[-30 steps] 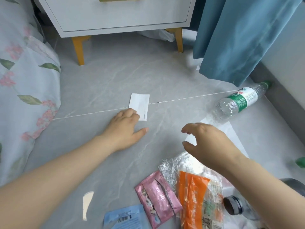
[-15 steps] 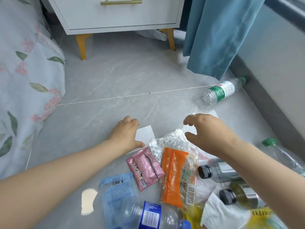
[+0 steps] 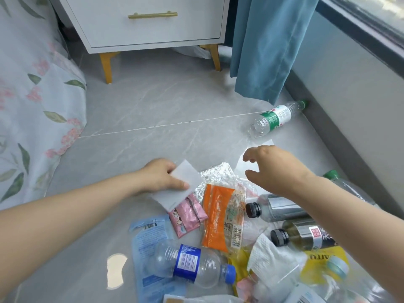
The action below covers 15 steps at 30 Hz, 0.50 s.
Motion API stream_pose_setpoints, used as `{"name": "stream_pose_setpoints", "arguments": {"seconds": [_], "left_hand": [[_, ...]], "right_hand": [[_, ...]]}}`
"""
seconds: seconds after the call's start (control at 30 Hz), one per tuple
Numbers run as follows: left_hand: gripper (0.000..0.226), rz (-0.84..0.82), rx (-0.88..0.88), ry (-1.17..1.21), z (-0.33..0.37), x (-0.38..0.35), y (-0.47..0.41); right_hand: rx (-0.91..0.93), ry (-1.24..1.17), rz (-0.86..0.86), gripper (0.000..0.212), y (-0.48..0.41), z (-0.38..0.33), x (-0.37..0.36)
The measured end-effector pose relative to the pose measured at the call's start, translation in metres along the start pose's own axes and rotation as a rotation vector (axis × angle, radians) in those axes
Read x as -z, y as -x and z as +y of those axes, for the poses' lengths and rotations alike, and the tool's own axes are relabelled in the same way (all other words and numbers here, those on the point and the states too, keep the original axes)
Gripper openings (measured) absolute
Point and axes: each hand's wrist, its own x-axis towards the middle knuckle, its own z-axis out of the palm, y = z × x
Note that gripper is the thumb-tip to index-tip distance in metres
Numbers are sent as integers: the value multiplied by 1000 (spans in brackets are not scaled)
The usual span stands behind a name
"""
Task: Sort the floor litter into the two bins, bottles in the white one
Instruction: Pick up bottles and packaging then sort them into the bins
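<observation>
Head view, centre frame: left hand (image 3: 157, 178) pinches a white rectangular paper slip (image 3: 182, 190) overlapping the pink foil sachet (image 3: 188, 217). Right hand (image 3: 275, 169) hovers empty at centre right, fingers loosely spread. Clear plastic green-labelled bottle (image 3: 275, 119) lies on its side, upper right.

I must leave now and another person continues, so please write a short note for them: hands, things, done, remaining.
Left hand: its grip pinches a white paper slip next to the pink sachet.
Right hand: open, holds nothing, hovers right of the foil wrapper.
Bottles on the floor: green-label bottle by the wall, blue-label bottle nearest you, black-capped bottles partly behind the right forearm.
Orange wrapper lies in the middle.
Done: nothing seen binned; neither bin is in view.
Left: bin the slip and wrappers; bottles go in the white bin.
</observation>
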Motion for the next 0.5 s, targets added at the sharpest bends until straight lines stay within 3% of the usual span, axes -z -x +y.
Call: {"name": "stream_pose_setpoints", "arguments": {"seconds": [0.07,0.33,0.5], "left_hand": [[22,-85,-6,-150,-7,-19,8],[37,40,-94,-502,-12,-61,16],[51,95,-83,-427,-12,-63,18]], "right_hand": [[0,7,-14,39,4,1,-1],[-20,58,-119,41,21,11,-17],[-38,59,-216,50,27,22,-23]]}}
